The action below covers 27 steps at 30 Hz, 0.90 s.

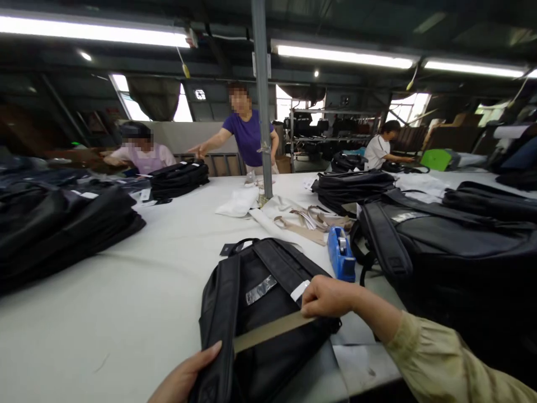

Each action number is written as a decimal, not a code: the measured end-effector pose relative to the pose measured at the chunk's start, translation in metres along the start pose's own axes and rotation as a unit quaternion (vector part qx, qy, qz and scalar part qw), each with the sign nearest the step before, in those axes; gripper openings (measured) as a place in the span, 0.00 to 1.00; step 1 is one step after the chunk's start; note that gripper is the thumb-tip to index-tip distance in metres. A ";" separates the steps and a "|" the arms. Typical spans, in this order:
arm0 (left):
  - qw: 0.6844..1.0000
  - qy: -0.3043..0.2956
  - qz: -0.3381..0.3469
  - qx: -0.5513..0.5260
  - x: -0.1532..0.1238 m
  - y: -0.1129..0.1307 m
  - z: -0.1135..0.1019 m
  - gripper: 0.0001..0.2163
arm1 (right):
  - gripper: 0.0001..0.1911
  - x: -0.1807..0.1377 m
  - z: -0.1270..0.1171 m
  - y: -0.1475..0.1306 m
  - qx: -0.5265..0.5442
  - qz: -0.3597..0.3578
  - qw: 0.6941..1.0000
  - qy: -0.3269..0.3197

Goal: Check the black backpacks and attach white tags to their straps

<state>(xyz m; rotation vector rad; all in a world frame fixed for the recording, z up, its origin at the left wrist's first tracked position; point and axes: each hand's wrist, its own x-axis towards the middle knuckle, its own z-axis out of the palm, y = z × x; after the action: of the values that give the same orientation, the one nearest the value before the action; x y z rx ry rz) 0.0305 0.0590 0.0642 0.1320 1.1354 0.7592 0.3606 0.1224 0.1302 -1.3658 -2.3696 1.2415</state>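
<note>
A black backpack [268, 347] lies on the white table in front of me, its two shoulder straps facing up. A beige strip [272, 331] runs across its lower part, one end passing under the left shoulder strap [220, 313]. My right hand [329, 296] is closed in a pinch on the strip's other end, beside a white wrapping on the right strap. At the lower left, my left hand [188, 372] grips the left shoulder strap with its thumb on top; the other fingers are hidden. A clear piece of tape [260, 290] shines on the back panel.
A blue tape dispenser [340, 254] stands just right of the backpack. Black bags [453, 240] crowd the right, and another pile [62, 229] sits at the left. Beige strips [310, 218] lie by a metal post [263, 101]. Several co-workers [249, 134] are across the table [159, 302].
</note>
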 end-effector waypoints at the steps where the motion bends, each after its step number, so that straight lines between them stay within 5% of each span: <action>1: 1.000 -0.002 0.000 -0.003 0.000 0.003 -0.001 0.10 | 0.07 -0.009 0.005 -0.005 -0.016 0.012 1.000 -0.021; 4: 1.000 -0.003 0.006 -0.001 -0.004 0.010 -0.001 0.08 | 0.07 -0.013 0.021 -0.019 -0.064 0.026 0.998 -0.015; 9: 0.999 -0.007 0.035 0.010 -0.018 0.009 0.014 0.07 | 0.08 0.027 0.050 -0.043 -0.093 0.014 0.994 0.053; 14: 0.997 0.020 0.073 0.016 -0.028 0.000 0.033 0.11 | 0.09 0.081 0.083 -0.047 0.012 0.026 0.995 0.094; 19: 0.996 -0.012 0.082 -0.012 -0.019 -0.008 0.030 0.15 | 0.10 0.125 0.111 -0.019 0.169 0.036 0.984 0.037; 23: 0.993 -0.061 0.084 -0.058 -0.011 -0.019 0.021 0.13 | 0.06 0.128 0.113 -0.001 0.291 0.039 0.956 -0.012; 27: 0.991 -0.043 0.126 -0.011 -0.001 -0.027 0.010 0.08 | 0.04 0.115 0.089 -0.005 0.226 0.056 0.972 -0.023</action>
<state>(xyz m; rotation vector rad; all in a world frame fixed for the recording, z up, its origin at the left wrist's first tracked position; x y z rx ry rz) 0.0514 0.0411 0.0565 0.2899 1.0389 0.9807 0.2479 0.1574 0.0449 -1.3379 -1.8857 1.7254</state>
